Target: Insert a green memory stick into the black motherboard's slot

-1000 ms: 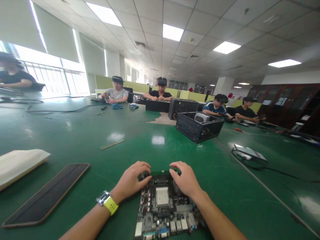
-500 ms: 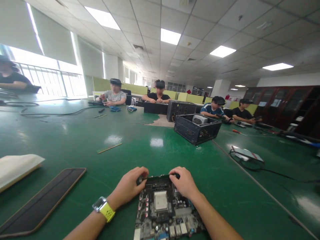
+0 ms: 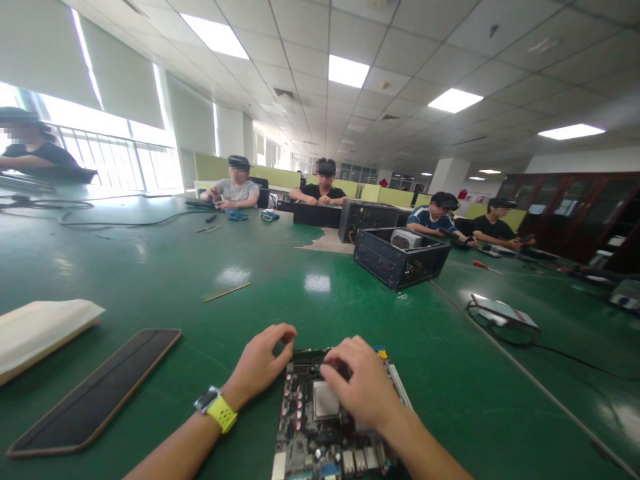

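A computer motherboard [image 3: 295,440] lies flat on the green table in front of me. The pale square processor [image 3: 326,402] sits in its socket near the board's middle. My left hand [image 3: 263,363], with a yellow-strapped watch [image 3: 216,408] on the wrist, is at the far left corner; thumb and fingers are curved apart, with nothing visible between them. Over the board, just right of the processor, is my right hand [image 3: 365,383]. Its fingers are bent with a gap from the thumb, and no held object shows. It hides part of the socket's right side and the board's far edge.
A dark mat [image 3: 100,393] and a white packet [image 3: 45,333] lie left. Ahead are a thin brass-coloured strip [image 3: 227,292] and an open computer case [image 3: 400,260]. A cabled device [image 3: 505,312] and a screwdriver [image 3: 485,266] lie right. Several people sit around the table.
My right hand has moved from the board's far edge toward me, over the area beside the processor. My left hand has opened slightly at the far left corner. The view has shifted a little.
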The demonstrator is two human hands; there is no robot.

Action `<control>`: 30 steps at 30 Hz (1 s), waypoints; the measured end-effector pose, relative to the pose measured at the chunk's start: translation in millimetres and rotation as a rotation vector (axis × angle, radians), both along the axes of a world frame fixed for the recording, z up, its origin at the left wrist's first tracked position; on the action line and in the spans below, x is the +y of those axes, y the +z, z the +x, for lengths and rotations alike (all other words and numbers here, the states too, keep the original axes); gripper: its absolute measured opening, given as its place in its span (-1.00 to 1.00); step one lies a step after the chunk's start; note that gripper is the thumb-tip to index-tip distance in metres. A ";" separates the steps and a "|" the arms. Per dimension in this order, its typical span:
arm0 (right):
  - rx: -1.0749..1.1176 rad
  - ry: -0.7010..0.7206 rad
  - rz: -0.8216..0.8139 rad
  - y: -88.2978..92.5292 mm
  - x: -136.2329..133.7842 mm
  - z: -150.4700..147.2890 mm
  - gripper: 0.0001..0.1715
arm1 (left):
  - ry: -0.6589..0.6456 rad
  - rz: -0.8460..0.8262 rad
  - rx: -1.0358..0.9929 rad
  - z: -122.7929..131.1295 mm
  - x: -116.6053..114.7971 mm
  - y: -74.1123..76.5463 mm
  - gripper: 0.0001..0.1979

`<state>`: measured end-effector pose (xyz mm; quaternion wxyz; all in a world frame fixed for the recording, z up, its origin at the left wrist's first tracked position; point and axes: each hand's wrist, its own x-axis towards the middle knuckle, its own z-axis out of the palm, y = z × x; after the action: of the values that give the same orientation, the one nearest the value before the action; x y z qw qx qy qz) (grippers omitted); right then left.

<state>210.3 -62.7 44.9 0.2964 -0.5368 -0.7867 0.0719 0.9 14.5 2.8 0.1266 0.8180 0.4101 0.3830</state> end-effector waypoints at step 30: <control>-0.336 -0.672 -0.262 -19.3 54.5 75.8 -0.71 | 0.076 0.000 0.004 -6.3 3.7 -0.8 -0.85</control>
<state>286.1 -8.2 25.6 0.0997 -0.8019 -0.5888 -0.0181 -5.4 18.1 2.0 0.1110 0.8026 0.4410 0.3861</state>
